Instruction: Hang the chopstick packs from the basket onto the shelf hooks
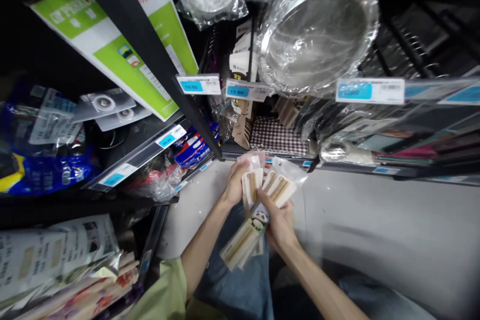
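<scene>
My right hand [281, 222] is closed around a fan of long, slim clear packets [240, 245], its thumb lying across them. Each has a pale card with a narrow tan stick-like item inside, and the front one carries a panda picture. What exactly the tan items are, I cannot tell. My left hand [235, 182] grips the top of another such packet [253, 185], just left of the fan and partly behind it. Both hands are close together, above my knees and in front of the lower shelf.
Price-tagged shelf edges [285, 91] run across ahead, with a wrapped metal strainer [315, 40] above. A checked cloth item [279, 135] lies in the lower compartment. Green-and-white boxes [112, 50] and a dark post stand at left, bagged goods [56, 255] below. Grey floor [360, 210] extends right.
</scene>
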Demonstrator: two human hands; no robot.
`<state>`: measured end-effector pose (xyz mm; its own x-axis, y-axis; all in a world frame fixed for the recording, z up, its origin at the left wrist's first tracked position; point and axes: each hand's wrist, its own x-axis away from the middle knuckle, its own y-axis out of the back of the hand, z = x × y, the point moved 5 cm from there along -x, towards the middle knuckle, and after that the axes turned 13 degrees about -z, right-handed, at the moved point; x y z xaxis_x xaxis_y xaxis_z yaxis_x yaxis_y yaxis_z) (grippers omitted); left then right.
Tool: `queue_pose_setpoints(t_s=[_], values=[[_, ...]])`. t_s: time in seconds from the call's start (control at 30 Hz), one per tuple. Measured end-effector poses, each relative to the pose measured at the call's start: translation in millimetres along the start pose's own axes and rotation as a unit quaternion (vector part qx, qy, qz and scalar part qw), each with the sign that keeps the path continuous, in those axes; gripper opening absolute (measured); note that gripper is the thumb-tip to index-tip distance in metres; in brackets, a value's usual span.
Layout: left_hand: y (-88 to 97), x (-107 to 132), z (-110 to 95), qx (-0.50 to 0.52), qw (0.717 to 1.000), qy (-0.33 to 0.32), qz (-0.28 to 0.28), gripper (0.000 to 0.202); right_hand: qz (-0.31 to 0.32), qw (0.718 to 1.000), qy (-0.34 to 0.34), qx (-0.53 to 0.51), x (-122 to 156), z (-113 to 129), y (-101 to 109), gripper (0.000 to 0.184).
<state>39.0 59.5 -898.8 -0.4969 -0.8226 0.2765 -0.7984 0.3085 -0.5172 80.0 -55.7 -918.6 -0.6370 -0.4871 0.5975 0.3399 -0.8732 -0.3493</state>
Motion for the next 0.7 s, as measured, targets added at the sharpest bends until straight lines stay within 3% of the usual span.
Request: queue_pose_setpoints(t_s=[0.27,0.4,0.57,0.7], values=[[7.5,-2.7,9.9,0.033,0.999,0.027,-0.031,0.064,-0.069,0.997,0.017,0.019,-4.2,-16.4,12.0,0.039],[9.0,-6.0,16.7,0.034,0.998,0.039,-0.044,0.063,-0.066,0.995,0.048,0.05,-7.6,-18.7,13.7,0.043],[10.4,-9.2,20.3,0.025,0.997,-0.001,-0.075,0.057,-0.076,0.985,0.073,0.137,-6.1,-15.5,12.0,0.044],[9.4,-9.7,24.9,0.06,0.996,0.005,-0.06,0.052,-0.083,0.971,0.112,0.192,-1.7,-4.8,7.6,0.037]])
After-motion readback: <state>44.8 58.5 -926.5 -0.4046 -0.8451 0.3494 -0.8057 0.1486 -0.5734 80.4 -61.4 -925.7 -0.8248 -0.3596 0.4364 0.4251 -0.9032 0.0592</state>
